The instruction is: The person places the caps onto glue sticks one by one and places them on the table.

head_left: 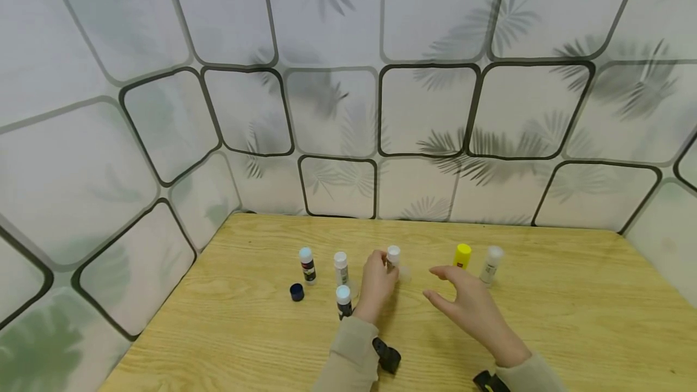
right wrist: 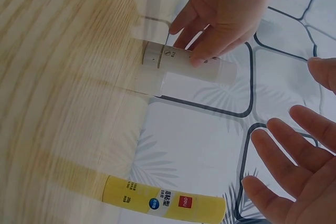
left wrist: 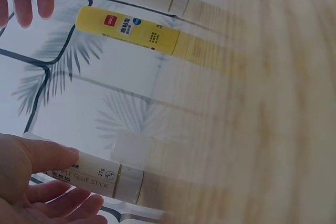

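Note:
My left hand [head_left: 377, 286] holds a white glue stick [head_left: 393, 253] between thumb and fingers as it stands upright on the table. In the left wrist view the thumb lies on the label of this glue stick [left wrist: 94, 174]. A clear cap [right wrist: 151, 82] stands right beside its base. My right hand [head_left: 465, 301] hovers to the right with fingers and thumb apart and nothing between them. Nearest to it is an upright yellow glue stick [head_left: 463, 254], with another white glue stick [head_left: 491, 266] just to the right.
Left of my left hand stand a dark glue stick with a pale blue top [head_left: 307, 266], a white glue stick [head_left: 341, 268] and a second dark, pale-topped stick [head_left: 343, 301]. A dark blue cap [head_left: 296, 292] lies near them. A patterned curtain [head_left: 419, 114] borders the wooden table [head_left: 588, 319].

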Demonstrator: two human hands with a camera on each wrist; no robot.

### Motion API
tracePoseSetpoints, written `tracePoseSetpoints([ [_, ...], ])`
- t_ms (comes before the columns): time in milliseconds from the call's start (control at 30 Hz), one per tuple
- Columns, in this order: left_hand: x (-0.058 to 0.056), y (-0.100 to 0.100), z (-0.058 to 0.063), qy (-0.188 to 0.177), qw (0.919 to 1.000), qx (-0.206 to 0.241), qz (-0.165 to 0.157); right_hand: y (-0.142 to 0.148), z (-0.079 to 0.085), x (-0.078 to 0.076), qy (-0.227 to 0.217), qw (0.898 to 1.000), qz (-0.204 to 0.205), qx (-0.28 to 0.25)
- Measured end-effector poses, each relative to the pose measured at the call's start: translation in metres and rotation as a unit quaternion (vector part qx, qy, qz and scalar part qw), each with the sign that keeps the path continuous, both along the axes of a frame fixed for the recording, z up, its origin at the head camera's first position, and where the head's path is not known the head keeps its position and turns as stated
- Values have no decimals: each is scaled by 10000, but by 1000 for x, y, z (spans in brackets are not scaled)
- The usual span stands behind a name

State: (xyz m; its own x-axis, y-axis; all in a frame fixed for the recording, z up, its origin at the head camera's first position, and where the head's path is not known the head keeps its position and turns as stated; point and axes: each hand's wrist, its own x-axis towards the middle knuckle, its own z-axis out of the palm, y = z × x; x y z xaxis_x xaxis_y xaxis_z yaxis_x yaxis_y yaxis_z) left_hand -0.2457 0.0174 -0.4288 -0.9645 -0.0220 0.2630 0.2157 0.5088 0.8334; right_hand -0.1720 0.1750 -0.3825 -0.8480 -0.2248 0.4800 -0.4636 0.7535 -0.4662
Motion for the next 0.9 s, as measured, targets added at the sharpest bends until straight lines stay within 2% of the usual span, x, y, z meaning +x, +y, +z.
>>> tracePoseSetpoints([
  [233,-1,-1,0,55,10000,-31,-36,0,0,0,4,10000,-12,17],
  [567,-1,-3,0,-189,9998,-32,-53,0,1,0,-26,10000,-16,20],
  [900,0,-3,-1,-209,9998,15,-74,0,1,0,-33,10000,-2,-1],
])
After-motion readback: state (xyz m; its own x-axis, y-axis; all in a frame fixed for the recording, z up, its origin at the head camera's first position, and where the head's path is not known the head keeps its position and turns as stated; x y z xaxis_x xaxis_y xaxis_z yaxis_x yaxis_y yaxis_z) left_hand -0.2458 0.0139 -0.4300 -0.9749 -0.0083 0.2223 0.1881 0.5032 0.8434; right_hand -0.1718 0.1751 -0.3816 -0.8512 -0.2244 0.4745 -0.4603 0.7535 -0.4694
